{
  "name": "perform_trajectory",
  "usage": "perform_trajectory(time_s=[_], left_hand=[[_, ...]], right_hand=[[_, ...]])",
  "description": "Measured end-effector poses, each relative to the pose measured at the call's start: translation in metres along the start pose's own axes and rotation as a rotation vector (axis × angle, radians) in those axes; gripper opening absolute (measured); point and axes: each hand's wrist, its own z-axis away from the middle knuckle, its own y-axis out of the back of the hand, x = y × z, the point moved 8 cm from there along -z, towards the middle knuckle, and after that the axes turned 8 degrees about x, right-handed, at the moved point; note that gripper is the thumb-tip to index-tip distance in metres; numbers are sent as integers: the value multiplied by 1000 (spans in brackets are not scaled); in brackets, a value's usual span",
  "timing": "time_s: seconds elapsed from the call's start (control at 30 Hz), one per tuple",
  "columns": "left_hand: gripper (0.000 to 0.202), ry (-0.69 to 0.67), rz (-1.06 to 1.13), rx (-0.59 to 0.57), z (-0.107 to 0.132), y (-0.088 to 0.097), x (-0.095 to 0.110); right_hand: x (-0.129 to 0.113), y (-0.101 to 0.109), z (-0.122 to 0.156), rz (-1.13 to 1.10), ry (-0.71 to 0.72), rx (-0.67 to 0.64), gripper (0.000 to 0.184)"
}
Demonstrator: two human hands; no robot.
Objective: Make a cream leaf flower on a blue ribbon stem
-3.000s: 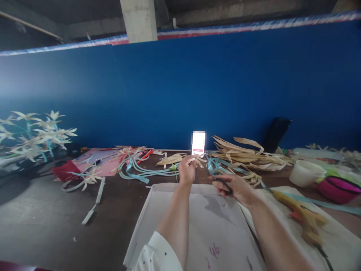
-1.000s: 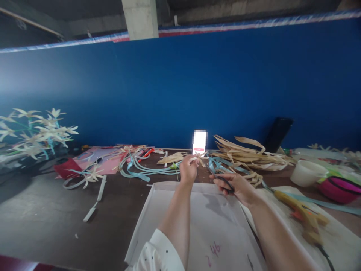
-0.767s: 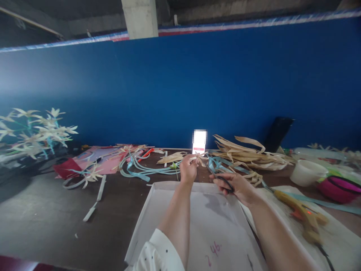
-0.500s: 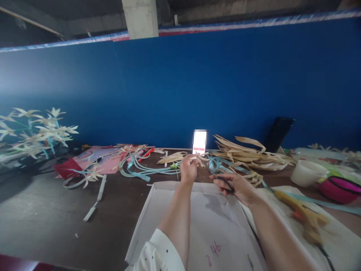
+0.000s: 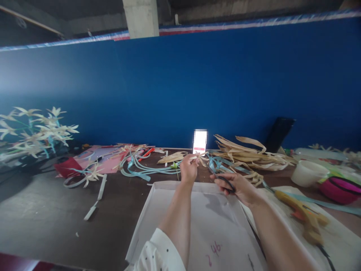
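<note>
— What is held in the left hand (image 5: 188,170)?
— A small straw-coloured husk piece (image 5: 200,159) is pinched between its closed fingertips and raised above the far rim of the white tray (image 5: 153,195). It seems to be lifted so that its thin points can be reached from the side

— And the right hand (image 5: 237,186)?
— It is closed around the black handles of the scissors (image 5: 218,177), with fingers threaded through the loops. The blades are pointed up and left toward the husk piece, and the tips are seen just beside it. Whether they touch it, or whether the blades are parted, cannot be told

— Why is the tray set under both hands?
— Probably so that trimmings are caught on it. Pink marks are written on its floor near the wrists

— What is laid around that?
— A pile of dried husk strips (image 5: 251,155) is heaped just beyond the right hand, within easy reach, and pale blue ribbons (image 5: 141,170) are spread beyond the left hand. A lit phone (image 5: 200,141) is propped upright against the blue wall (image 5: 180,82), likely so that it can be seen over the hands. A yellow glue gun (image 5: 303,216) is laid on a white sheet (image 5: 338,241) at the right, with a white cup (image 5: 308,173) and a pink bowl (image 5: 340,188) farther out. Pale star-shaped flowers (image 5: 36,130) are gathered at the far left, well apart from the hands
</note>
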Motion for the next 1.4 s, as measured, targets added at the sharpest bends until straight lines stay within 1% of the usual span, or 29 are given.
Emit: perform_trajectory(time_s=[0.27,0.4,0.57,0.87,1.07,1.23,1.3,1.4], left_hand=[[24,-28,3,-4,0,-2,-2],[21,-28,7,11,-1,-1,-4],[20,-37,22,-7,0,-2,-1],[18,-46,19,-8,0,-2,-2],[22,-29,19,-14,1,-3,-2],[26,-22,7,-9,1,-2,-1],[27,-33,6,-17,1,-3,0],[30,-85,-5,-41,1,-5,2]], right_hand=[[0,1,-1,24,22,26,42],[0,3,-2,26,39,33,41],[-2,2,0,17,21,49,39],[-2,1,0,28,21,34,42],[-2,0,0,13,17,-2,43],[-2,1,0,30,19,22,43],[-2,2,-1,43,29,38,42],[-1,1,-2,60,31,41,41]])
